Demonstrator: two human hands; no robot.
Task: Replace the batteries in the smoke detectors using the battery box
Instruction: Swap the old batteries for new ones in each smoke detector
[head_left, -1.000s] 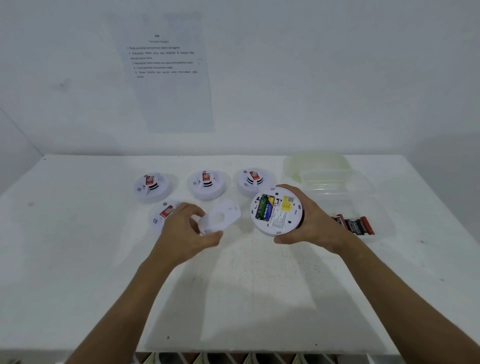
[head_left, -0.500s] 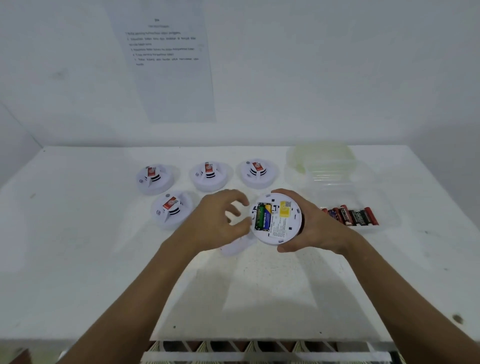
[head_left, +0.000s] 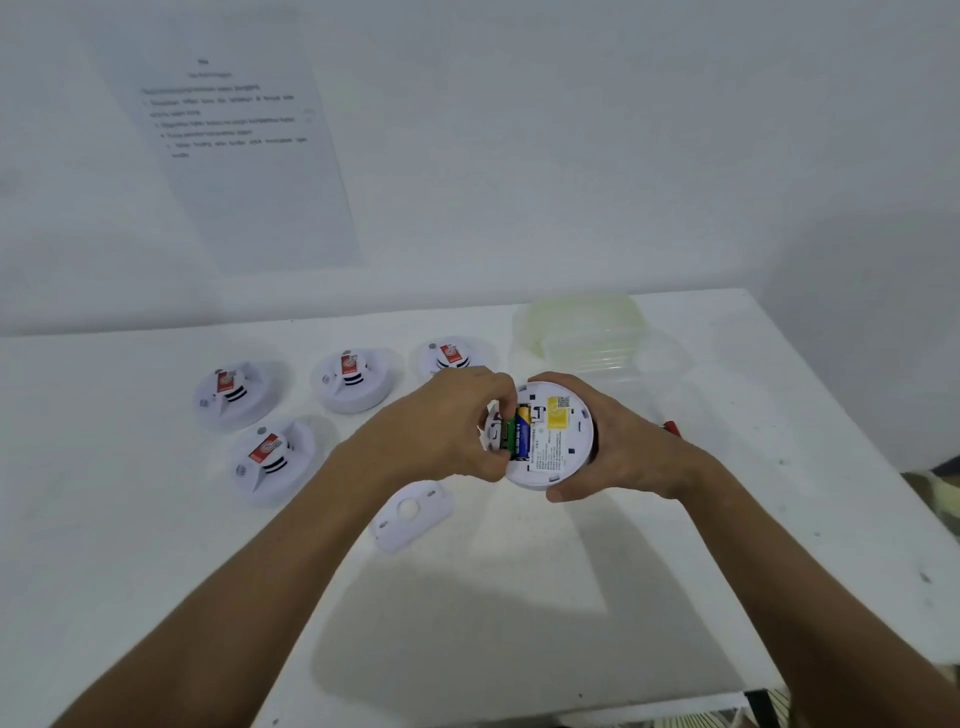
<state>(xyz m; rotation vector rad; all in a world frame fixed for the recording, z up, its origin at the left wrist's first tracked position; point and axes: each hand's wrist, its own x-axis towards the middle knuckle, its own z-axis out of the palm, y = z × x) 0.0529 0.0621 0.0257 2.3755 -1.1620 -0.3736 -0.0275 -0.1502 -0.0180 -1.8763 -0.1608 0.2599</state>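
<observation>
— What have you got hold of?

— My right hand (head_left: 618, 447) is wrapped round the rim of an opened smoke detector (head_left: 553, 436), back side facing me, held above the table (head_left: 156, 571). My left hand (head_left: 441, 426) has its fingers curled into the battery bay, on the green and blue batteries (head_left: 517, 434) there. Whether I'm actually pinching one, I can't tell; my own knuckles cover the spot.

— And around you?

— The detached backplate (head_left: 413, 514) lies flat just below my left wrist. Four more detectors sit face up to the left: three in a back row (head_left: 234, 395) (head_left: 353, 379) (head_left: 449, 356), one nearer me (head_left: 270, 460). The battery box (head_left: 592, 338), clear plastic, stands behind my right hand, which hides most of its front; only a sliver of red battery (head_left: 670, 426) peeks past my wrist. A printed sheet (head_left: 234, 145) hangs on the wall.
</observation>
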